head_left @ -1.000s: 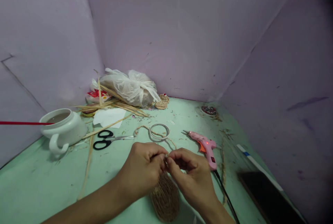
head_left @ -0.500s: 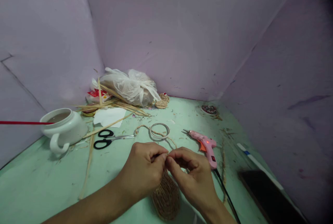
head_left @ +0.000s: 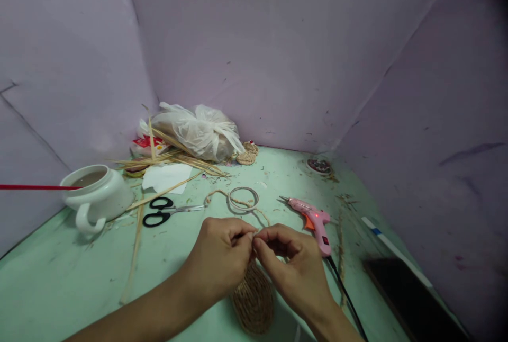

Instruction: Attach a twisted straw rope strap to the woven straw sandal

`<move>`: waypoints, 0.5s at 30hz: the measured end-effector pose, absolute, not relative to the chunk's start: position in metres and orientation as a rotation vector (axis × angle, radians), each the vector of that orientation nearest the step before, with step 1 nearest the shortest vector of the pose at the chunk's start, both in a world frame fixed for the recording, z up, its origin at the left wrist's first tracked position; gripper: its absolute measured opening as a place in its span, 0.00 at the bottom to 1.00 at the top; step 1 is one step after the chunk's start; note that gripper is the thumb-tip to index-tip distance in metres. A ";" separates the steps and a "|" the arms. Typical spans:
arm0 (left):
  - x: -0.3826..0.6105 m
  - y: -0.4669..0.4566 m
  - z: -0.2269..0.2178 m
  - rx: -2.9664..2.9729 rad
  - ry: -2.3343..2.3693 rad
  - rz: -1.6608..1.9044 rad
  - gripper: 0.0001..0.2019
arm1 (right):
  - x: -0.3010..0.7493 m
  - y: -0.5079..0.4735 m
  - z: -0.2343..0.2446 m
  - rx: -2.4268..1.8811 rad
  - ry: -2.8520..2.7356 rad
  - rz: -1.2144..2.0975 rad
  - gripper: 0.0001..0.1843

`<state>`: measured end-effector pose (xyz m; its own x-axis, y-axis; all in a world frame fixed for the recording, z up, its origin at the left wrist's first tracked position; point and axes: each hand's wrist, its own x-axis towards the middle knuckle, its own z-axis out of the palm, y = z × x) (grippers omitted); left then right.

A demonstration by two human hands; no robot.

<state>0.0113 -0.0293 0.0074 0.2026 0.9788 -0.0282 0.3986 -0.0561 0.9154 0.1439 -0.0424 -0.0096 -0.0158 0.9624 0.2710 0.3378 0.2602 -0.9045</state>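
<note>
My left hand [head_left: 224, 252] and my right hand [head_left: 289, 262] meet fingertip to fingertip, both pinching a thin natural-fibre cord [head_left: 262, 218]. Its twisted length runs away from my fingers, past a round ring [head_left: 243, 189], toward the scissors. Below my fingers is an oval piece of coiled brown cord [head_left: 254, 302], its upper end covered by my hands. What exactly lies between the fingertips is mostly hidden. Just right of my right hand, a pink glue gun [head_left: 313, 220] lies with its red light lit. Black-handled scissors [head_left: 166, 212] rest left of the ring.
At the left stands a white pot [head_left: 115, 194] of liquid with a red stick in it. Straw strips [head_left: 186, 159], white paper [head_left: 169, 178] and a plastic bag [head_left: 198, 130] lie at the back. On the right are a dark flat object [head_left: 413, 299], a white strip [head_left: 397, 252] and the gun's cable [head_left: 345, 294].
Very little differs. Both hands keep their pinch in almost the same place, and the view has shifted slightly.
</note>
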 end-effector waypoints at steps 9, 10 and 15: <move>0.012 -0.034 0.006 1.717 1.375 0.845 0.11 | 0.141 -0.042 -0.009 -1.342 -1.517 0.822 0.07; 0.012 -0.034 0.006 1.684 1.378 0.850 0.11 | 0.141 -0.042 -0.009 -1.345 -1.511 0.833 0.07; 0.013 -0.029 0.009 1.497 1.289 0.828 0.10 | 0.145 -0.040 -0.014 -1.261 -1.448 1.039 0.09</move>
<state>0.0126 -0.0291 0.0086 0.2117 0.9732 -0.0902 0.3232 0.0174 0.9462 0.1447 -0.0396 -0.0139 -0.0497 0.9927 0.1096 0.2142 0.1178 -0.9697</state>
